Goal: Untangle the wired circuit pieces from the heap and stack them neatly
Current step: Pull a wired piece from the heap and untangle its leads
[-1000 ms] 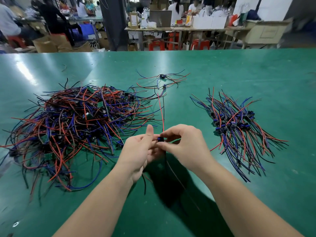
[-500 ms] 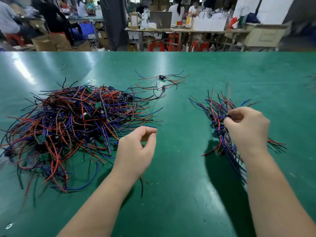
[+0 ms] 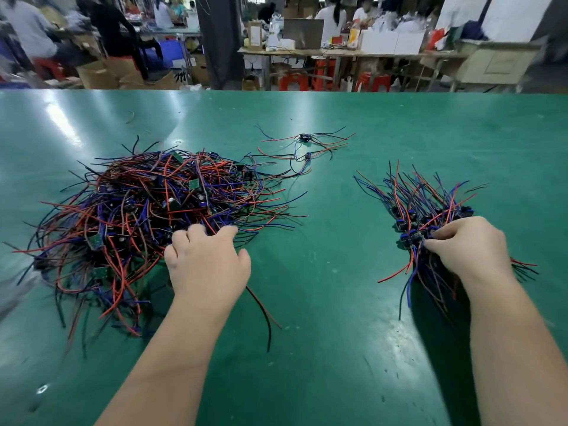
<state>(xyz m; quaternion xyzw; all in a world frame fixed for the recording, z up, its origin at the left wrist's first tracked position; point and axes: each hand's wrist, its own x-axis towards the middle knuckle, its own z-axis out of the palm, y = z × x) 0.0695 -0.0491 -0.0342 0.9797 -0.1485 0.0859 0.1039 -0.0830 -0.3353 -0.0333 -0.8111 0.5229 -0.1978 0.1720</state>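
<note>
- The left hand lies on the green tabletop, fingers curled into the tangled heap just ahead of it. I cannot tell whether it grips a wire.
- The right hand pinches wires of the stack at its fingertips.
- The pieces look light and their wires floppy and snag-prone, so the small board seems the surest hold.

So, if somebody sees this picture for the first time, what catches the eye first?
First the big tangled heap of red, blue and black wires on the left of the green table, with the left hand at its near edge. Then the neater stack on the right, which the right hand pinches.
</note>
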